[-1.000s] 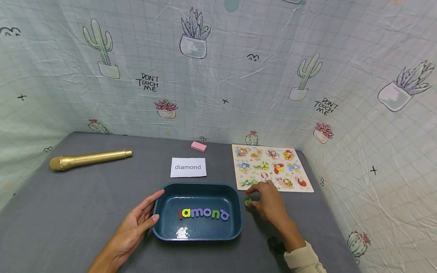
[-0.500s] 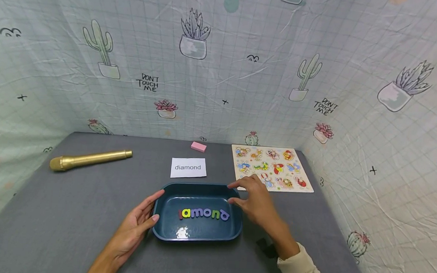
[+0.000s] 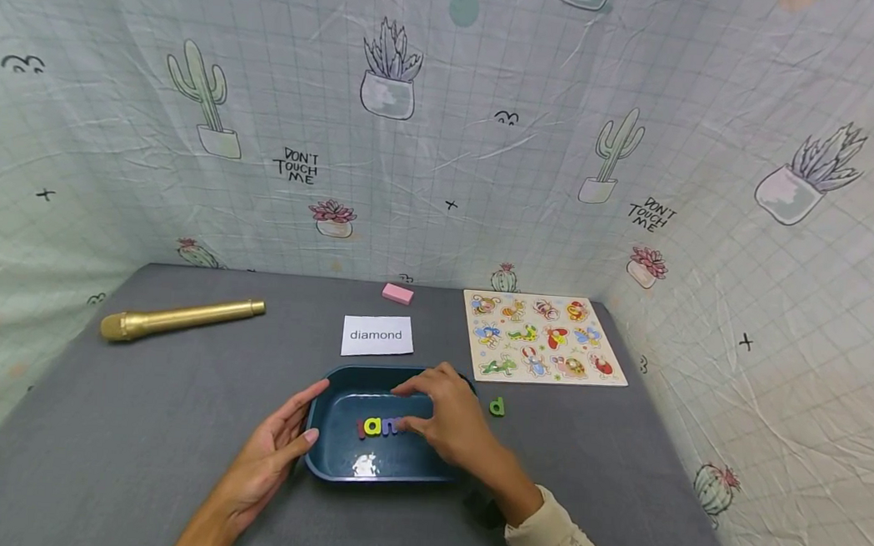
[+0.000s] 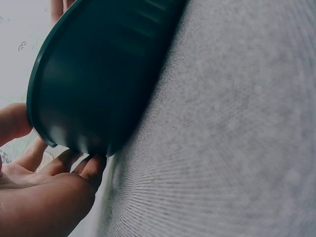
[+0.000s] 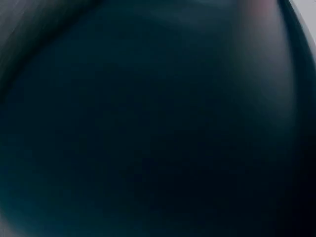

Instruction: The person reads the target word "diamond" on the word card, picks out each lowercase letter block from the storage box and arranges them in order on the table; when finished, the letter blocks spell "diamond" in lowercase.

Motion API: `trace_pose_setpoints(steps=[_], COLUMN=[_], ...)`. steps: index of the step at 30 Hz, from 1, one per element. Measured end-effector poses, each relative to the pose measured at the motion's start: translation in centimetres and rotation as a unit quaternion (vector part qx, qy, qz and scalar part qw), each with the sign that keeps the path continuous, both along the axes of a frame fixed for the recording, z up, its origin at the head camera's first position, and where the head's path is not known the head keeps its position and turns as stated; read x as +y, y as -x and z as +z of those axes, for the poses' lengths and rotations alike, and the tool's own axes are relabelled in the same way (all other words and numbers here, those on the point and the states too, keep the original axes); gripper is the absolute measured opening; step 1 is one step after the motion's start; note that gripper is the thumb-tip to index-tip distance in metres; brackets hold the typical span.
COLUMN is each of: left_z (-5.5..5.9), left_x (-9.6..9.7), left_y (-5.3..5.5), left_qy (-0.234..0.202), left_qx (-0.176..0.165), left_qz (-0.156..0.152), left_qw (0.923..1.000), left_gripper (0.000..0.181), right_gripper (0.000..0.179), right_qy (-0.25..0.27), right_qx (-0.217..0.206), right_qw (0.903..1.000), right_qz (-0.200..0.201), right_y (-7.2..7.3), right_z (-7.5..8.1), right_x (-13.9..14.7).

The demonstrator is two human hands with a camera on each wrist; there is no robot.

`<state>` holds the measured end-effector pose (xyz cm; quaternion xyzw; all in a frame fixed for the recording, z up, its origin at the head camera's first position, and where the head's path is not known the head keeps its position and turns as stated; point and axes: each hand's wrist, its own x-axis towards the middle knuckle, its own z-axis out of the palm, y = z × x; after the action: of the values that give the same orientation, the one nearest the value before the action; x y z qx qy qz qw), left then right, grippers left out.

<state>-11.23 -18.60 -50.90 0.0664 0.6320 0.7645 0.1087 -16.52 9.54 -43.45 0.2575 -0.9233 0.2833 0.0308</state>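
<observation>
My left hand (image 3: 270, 451) grips the left end of the dark teal tray (image 3: 342, 469), thumb at the rim and fingers against the outer wall. The left wrist view shows those fingers (image 4: 94, 170) close under the tray wall (image 4: 74, 98). Over the tray's middle, my right hand (image 3: 452, 420) has thumb and forefinger spread apart, holding nothing visible. Inside the tray lie a red letter (image 3: 361, 429), a yellow letter "a" (image 3: 372, 426) and a purple letter "m" (image 3: 388, 425); the right hand hides the row's other letters. A green letter "d" (image 3: 497, 406) lies on the table right of the tray.
Behind the tray lies a white card (image 3: 376, 346) reading "diamond", with a pink block (image 3: 397, 293) farther back. An insect puzzle board (image 3: 545, 340) is at the back right, a gold microphone (image 3: 182, 320) at the left. Printed cloth (image 3: 445, 140) surrounds the grey table (image 3: 135, 421).
My right hand has let go of the green letter "d" on the table and moved left over the tray, covering part of the letter row. The left hand stays on the tray.
</observation>
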Motion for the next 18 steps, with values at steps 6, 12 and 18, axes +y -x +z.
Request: trace_pose_setpoints(steps=[6, 12, 18], left_z=[0.1, 0.2, 0.0], left_x=[0.0, 0.0, 0.0], left_y=[0.1, 0.0, 0.0], left_qy=[0.000, 0.001, -0.004], left_qx=[-0.005, -0.008, -0.002], left_qz=[-0.002, -0.006, -0.007], left_qw=[1.0000, 0.9999, 1.0000], left_gripper=[0.066, 0.066, 0.067], right_gripper=[0.036, 0.034, 0.035], right_qy=[-0.008, -0.043, -0.092], right_qx=[-0.013, -0.026, -0.035], right_qw=[0.9997, 0.9986, 0.9951], right_qz=[0.016, 0.015, 0.008], right_y=[-0.1, 0.2, 0.4], right_z=[-0.8, -1.6, -2.6], right_x=[-2.3, -4.1, -5.3])
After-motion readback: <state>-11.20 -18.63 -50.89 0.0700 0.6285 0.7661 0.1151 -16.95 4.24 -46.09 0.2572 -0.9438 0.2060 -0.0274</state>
